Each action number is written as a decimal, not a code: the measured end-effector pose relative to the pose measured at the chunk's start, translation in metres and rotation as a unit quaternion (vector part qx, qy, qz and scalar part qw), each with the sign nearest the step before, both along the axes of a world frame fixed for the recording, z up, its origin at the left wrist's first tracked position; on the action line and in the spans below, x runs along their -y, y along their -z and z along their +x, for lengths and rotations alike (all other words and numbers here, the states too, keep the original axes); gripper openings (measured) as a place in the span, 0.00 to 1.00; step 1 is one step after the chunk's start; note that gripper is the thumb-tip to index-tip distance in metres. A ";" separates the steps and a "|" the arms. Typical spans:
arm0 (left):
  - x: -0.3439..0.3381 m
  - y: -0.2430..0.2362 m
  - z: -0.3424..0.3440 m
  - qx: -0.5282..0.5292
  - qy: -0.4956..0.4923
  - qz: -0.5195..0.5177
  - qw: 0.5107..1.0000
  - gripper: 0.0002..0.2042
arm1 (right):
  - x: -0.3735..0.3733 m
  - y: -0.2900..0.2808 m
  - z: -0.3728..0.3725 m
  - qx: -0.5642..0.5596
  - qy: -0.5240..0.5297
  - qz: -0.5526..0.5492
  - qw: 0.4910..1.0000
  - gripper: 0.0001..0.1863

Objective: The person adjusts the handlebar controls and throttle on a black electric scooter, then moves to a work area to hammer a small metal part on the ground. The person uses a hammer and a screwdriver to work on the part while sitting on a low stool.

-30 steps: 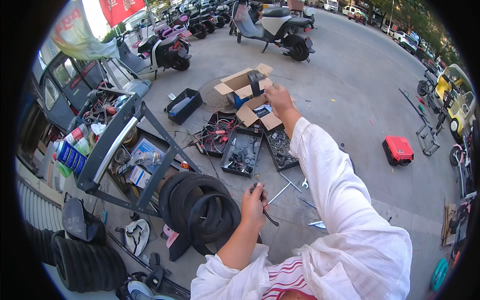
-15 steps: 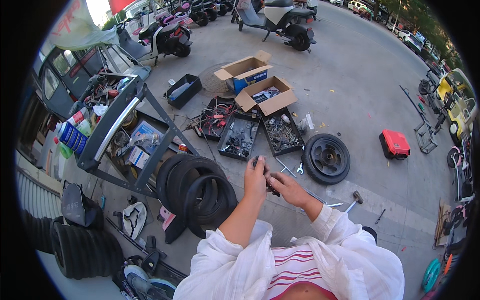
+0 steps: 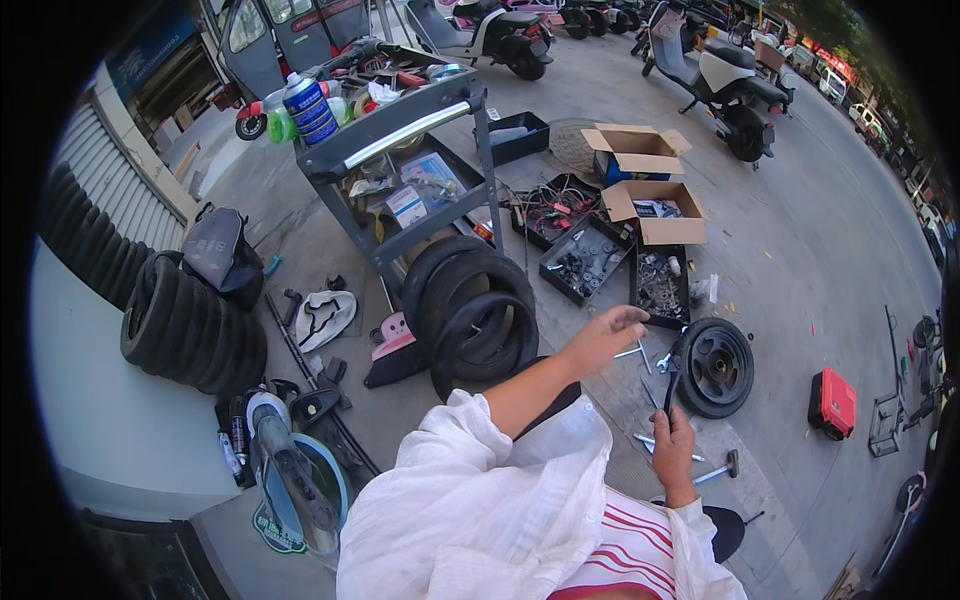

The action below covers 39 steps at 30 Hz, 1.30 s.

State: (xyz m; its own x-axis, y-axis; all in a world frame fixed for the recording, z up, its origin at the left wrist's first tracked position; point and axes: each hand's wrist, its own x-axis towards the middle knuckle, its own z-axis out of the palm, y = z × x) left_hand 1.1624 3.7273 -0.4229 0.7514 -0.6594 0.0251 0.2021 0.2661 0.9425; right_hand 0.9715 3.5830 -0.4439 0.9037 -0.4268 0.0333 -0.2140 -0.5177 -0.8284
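My left hand (image 3: pixel 612 334) is stretched forward over the ground with fingers apart, holding nothing, just below the black parts trays (image 3: pixel 657 284). Lower right, my right hand (image 3: pixel 672 443) grips a long, narrow black object (image 3: pixel 673 388), upright in the picture; its exact kind is unclear. Beside it lies a black wheel with its tyre (image 3: pixel 715 366), with a T-handle wrench (image 3: pixel 644 356), a spanner (image 3: pixel 663 365) and a hammer (image 3: pixel 730 463) nearby on the pavement. Loose tyres (image 3: pixel 430 278) stand left of my left forearm.
A metal tool cart (image 3: pixel 420 232) stands ahead left, cardboard boxes (image 3: pixel 668 231) behind the trays. Tyre stacks (image 3: pixel 192 320), a bag (image 3: pixel 215 250) and a basin (image 3: pixel 338 480) are at left. A red case (image 3: pixel 832 403) lies right; parked scooters (image 3: pixel 745 135) line the background.
The view has turned left, shifting the scene rightward. My right hand came back from the boxes and now holds the black object alone; my left hand has released it and reached forward.
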 end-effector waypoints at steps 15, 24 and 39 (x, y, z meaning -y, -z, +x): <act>-0.288 0.068 0.083 0.012 -0.422 0.268 0.866 0.10 | 0.031 0.031 -0.057 -0.059 0.085 0.144 0.984 0.13; -0.284 0.064 0.137 0.078 -0.401 0.297 0.863 0.11 | 0.032 0.049 -0.058 -0.111 0.071 0.104 0.986 0.12; -0.276 0.187 0.117 0.040 -0.260 0.506 0.822 0.19 | 0.063 0.072 -0.066 -0.144 0.129 0.129 0.973 0.13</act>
State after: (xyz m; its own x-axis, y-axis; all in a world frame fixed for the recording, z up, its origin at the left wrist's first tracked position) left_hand 1.2798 4.0038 -0.6096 0.9608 0.0356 -0.2750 0.2350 -0.6309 0.7394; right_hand 0.9056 3.5201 -0.5161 0.7213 -0.6012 -0.3438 -0.5514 -0.1982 -0.8104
